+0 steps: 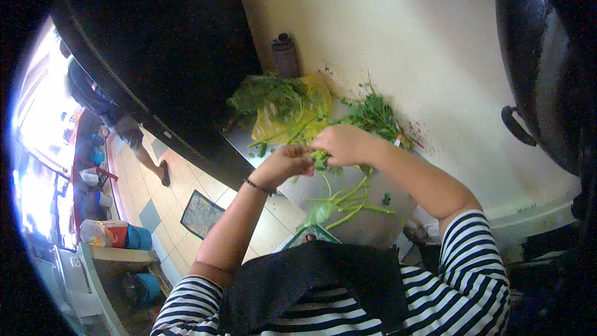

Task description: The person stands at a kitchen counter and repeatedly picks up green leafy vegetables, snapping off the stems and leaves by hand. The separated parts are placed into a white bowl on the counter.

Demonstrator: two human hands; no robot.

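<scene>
My left hand [289, 165] and my right hand [343, 147] meet over a metal table [378, 228], their fingers closed around a small bunch of green leafy herbs [320, 159]. Just beyond them a yellow plastic bag [273, 126] lies under more leafy greens [275, 93]. Against the wall, past my right hand, sits a heap of leafy herbs [373, 114]. Bare green stems [347, 200] are strewn on the table nearer my body, beside a light green plastic bag [319, 214].
A dark bottle-like container [285, 56] stands by the wall [419, 56]. A large dark pan-like vessel with a handle [517, 126] is at right. On the left, a person's leg [151, 163] shows on the tiled floor, near a mat [203, 214] and a shelf with blue containers [139, 238].
</scene>
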